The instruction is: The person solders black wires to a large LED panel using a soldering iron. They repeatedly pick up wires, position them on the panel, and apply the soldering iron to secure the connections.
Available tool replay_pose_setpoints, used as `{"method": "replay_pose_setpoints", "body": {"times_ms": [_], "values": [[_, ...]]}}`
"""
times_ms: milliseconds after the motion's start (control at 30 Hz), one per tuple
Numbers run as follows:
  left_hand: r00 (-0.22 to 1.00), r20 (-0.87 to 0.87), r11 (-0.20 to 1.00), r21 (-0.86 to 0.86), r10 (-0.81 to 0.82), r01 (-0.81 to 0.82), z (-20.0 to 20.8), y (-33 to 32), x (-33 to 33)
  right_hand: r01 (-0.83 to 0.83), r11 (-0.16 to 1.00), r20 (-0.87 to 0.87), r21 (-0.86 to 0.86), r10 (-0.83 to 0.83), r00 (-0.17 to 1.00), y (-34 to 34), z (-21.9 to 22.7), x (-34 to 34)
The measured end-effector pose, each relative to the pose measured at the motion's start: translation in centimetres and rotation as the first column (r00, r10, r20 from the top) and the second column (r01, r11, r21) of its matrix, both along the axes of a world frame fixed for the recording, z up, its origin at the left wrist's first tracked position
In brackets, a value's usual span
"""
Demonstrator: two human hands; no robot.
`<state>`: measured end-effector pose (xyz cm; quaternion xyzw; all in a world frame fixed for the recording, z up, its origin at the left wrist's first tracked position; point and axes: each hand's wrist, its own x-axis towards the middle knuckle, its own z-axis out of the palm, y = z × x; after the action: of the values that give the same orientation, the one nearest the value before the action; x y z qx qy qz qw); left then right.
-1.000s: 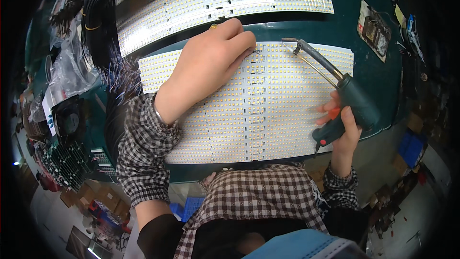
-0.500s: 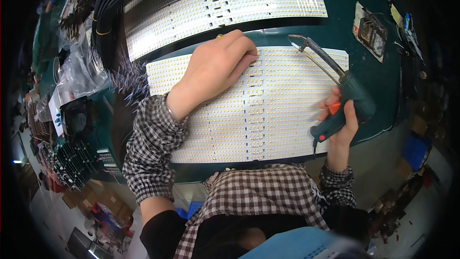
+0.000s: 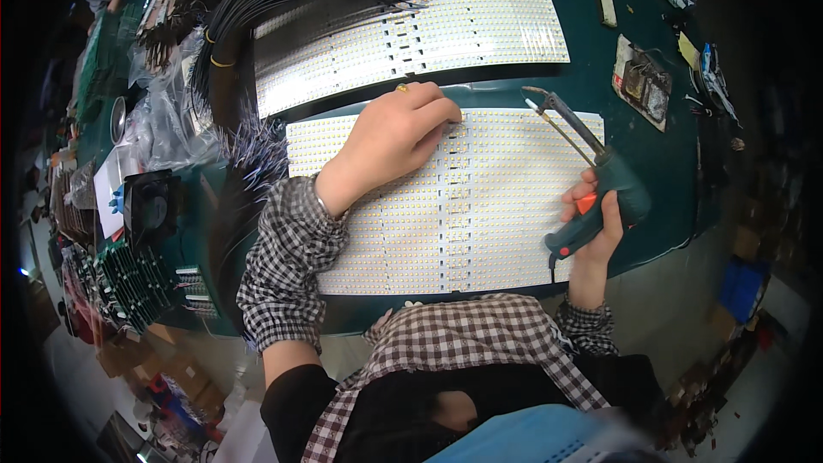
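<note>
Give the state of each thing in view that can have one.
Near LED panel, lying flat.
Black wires, bundled with yellow bands.
Far LED panel, partly covered by black wires.
Left hand, fingers curled at the near LED panel's far edge.
Soldering gun, held, pointing forward-left.
Right hand, closed around the soldering gun.
Clear plastic, crumpled.

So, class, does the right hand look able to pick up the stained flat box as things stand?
Probably not straight away: the right hand is wrapped around the green soldering gun, so it seems too full to grasp anything else. The stained flat box itself lies uncovered on the green tabletop.
</note>
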<state>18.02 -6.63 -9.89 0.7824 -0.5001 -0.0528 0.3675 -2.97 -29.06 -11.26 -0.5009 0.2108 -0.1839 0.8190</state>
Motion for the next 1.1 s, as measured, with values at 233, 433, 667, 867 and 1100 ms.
{"method": "replay_pose_setpoints", "body": {"times_ms": [233,433,667,867,1100], "values": [[0.98,-0.198,1.0,-0.005,0.018,-0.02,-0.4,0.3,0.0,0.005,1.0,-0.009,0.013,-0.005,1.0,0.0,-0.2,-0.1],[0.994,-0.097,0.998,0.002,0.056,-0.056,-1.0,0.0,-0.2,0.013,0.999,-0.012,0.036,-0.012,1.0,0.0,-0.2,-0.1],[0.994,-0.105,1.0,0.014,-0.014,0.015,-0.3,0.2,0.0,0.011,0.999,0.006,0.035,-0.011,1.0,0.0,-0.3,0.0],[0.997,-0.072,0.999,0.027,-0.015,0.017,-0.4,0.2,-0.1,0.016,0.999,0.004,0.038,-0.016,1.0,0.1,-0.3,0.0],[0.981,-0.152,0.992,-0.011,0.124,-0.127,-0.4,-0.3,-0.7,0.02,0.999,0.001,0.025,-0.02,1.0,0.1,-0.2,0.0]]}}
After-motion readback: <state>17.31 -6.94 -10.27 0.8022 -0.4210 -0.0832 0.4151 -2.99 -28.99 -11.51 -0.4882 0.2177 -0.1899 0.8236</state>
